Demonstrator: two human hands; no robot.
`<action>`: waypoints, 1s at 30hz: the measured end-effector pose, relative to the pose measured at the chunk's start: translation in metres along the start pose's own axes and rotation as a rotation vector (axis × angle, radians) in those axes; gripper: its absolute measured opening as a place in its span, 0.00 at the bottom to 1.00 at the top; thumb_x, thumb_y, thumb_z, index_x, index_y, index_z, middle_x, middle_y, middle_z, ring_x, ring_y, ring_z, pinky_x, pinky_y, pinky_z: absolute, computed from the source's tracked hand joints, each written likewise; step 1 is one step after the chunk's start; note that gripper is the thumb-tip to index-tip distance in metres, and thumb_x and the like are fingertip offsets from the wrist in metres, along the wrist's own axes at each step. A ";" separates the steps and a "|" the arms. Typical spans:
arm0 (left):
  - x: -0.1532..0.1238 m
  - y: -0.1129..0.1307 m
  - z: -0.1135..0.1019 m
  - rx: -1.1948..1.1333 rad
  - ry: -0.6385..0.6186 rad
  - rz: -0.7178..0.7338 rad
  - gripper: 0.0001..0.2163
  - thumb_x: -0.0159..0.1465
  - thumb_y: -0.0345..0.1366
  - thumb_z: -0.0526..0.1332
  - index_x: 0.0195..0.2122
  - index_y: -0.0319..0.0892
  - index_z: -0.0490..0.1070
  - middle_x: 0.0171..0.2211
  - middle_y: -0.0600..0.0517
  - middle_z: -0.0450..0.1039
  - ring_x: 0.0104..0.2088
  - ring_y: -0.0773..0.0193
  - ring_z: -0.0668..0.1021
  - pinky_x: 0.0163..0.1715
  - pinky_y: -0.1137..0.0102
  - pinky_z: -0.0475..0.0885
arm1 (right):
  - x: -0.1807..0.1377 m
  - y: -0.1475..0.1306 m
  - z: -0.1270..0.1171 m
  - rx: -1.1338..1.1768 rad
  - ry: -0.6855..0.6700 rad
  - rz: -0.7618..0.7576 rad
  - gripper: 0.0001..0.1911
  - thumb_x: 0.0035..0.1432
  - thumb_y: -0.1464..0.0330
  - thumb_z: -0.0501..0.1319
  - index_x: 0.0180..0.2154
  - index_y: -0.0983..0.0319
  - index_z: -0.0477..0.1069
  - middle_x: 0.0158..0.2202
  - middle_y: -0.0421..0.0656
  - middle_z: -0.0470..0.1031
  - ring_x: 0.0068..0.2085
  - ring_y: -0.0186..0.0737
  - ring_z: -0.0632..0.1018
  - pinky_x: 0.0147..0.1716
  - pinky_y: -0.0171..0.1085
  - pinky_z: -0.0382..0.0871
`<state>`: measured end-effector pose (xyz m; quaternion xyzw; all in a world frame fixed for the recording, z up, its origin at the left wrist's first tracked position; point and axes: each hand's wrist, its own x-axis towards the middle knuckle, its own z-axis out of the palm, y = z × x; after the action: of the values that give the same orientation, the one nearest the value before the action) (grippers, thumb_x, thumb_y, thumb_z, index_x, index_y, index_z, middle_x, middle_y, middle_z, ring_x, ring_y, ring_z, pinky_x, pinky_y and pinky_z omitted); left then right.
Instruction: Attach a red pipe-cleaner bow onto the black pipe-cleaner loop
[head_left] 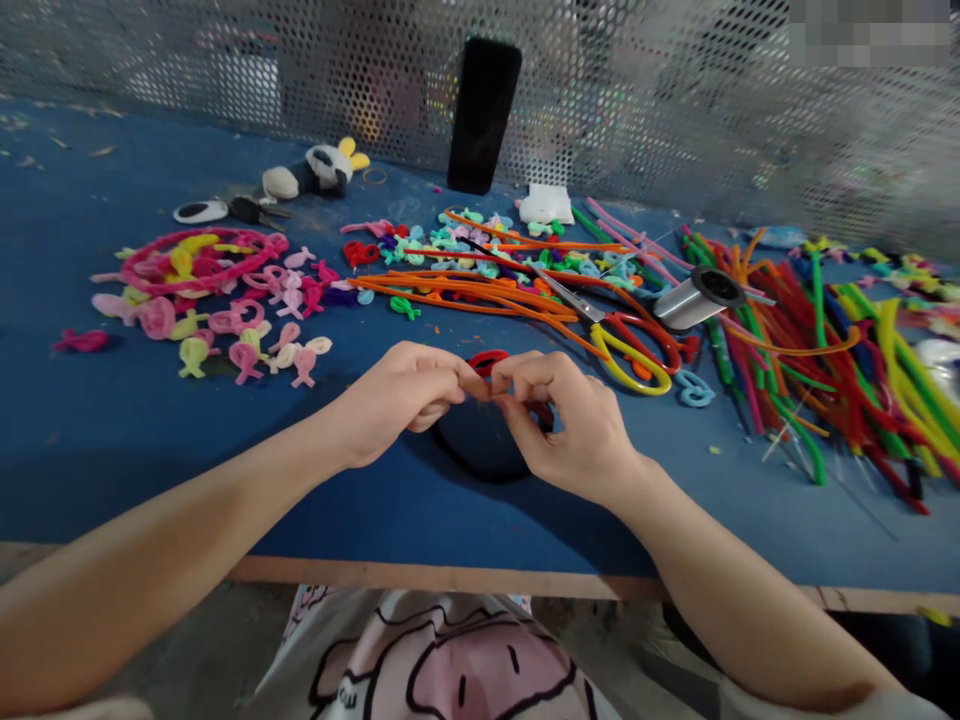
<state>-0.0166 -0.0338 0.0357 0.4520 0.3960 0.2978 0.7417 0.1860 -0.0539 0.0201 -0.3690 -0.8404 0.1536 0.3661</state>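
Observation:
My left hand [409, 397] and my right hand [574, 420] meet above the front of the table, both closed with thumb and fingertips pinched together. A small red pipe-cleaner loop [487, 360] shows just behind the pinch, partly covered by the fingers. Below the hands curves a thin black loop [480, 472]; its upper part is hidden, so whether it joins the red piece I cannot tell. Scissors [634, 360] with one yellow and one red handle lie open to the right of my right hand, beside a small light-blue twisted piece [694, 388].
Orange pipe cleaners [472, 290] lie behind my hands, near small twisted shapes [450, 235]. Pink and yellow shapes [244, 318] surround a pink ring [127, 265] at left. Right are a wire spool [686, 303] and pipe cleaners [810, 350]. A phone [484, 115] leans on the mesh screen [637, 90].

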 end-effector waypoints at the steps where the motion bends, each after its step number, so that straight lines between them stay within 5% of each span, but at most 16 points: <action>1: 0.000 0.000 0.000 0.003 0.000 -0.001 0.07 0.53 0.29 0.58 0.29 0.36 0.76 0.13 0.63 0.45 0.15 0.76 0.48 0.17 0.73 0.42 | 0.000 0.000 0.000 0.005 0.008 -0.001 0.15 0.56 0.81 0.58 0.38 0.57 0.58 0.36 0.38 0.75 0.26 0.29 0.71 0.25 0.31 0.61; 10: 0.000 -0.006 0.000 0.281 0.082 0.141 0.09 0.54 0.35 0.70 0.35 0.37 0.81 0.15 0.64 0.44 0.19 0.75 0.49 0.22 0.71 0.42 | 0.000 -0.004 0.004 0.218 0.113 0.067 0.17 0.58 0.80 0.59 0.38 0.56 0.55 0.37 0.40 0.71 0.30 0.30 0.72 0.22 0.29 0.63; 19: -0.003 -0.008 0.003 0.345 0.140 0.194 0.16 0.60 0.46 0.67 0.38 0.37 0.82 0.15 0.62 0.45 0.19 0.74 0.49 0.20 0.71 0.43 | -0.001 -0.007 0.005 0.271 0.197 0.103 0.14 0.61 0.77 0.59 0.38 0.56 0.56 0.38 0.40 0.73 0.33 0.33 0.77 0.22 0.31 0.68; 25: -0.004 -0.008 0.003 0.382 0.189 0.214 0.16 0.60 0.47 0.67 0.36 0.37 0.82 0.15 0.61 0.45 0.19 0.73 0.48 0.20 0.71 0.43 | 0.000 -0.007 0.003 0.128 0.241 0.054 0.13 0.61 0.77 0.61 0.39 0.56 0.59 0.37 0.38 0.79 0.24 0.28 0.76 0.21 0.30 0.68; 30: -0.002 -0.007 0.004 0.318 0.189 0.148 0.14 0.58 0.44 0.69 0.34 0.37 0.81 0.15 0.61 0.48 0.19 0.74 0.50 0.20 0.72 0.44 | 0.004 -0.003 -0.003 -0.184 0.214 -0.157 0.13 0.60 0.79 0.61 0.38 0.56 0.62 0.36 0.37 0.83 0.28 0.30 0.81 0.26 0.29 0.70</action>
<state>-0.0133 -0.0403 0.0315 0.5615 0.4716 0.3265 0.5964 0.1849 -0.0529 0.0257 -0.3483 -0.8335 0.0065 0.4288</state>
